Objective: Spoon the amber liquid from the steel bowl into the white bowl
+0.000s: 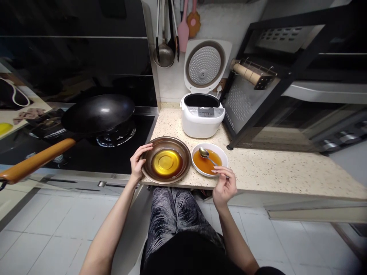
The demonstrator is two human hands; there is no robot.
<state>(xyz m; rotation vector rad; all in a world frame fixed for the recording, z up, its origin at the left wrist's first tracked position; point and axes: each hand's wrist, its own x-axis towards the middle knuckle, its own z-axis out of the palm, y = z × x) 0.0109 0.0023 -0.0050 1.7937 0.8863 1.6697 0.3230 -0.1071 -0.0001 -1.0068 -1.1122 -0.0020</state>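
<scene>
Left hand point(138, 162) grips the metal dish's point(166, 159) left rim at the surface point(258, 172) edge; right hand point(225, 183), fingers loosely curled, touches the white bowl's point(209, 159) near rim, spoon point(207, 155) handle angled toward it.

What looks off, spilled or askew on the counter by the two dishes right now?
No spill shows. The metal dish of amber liquid overhangs the counter edge, steadied at its rim by the left hand. The right hand is at the spoon in the white bowl. The rice cooker stands open.
</scene>
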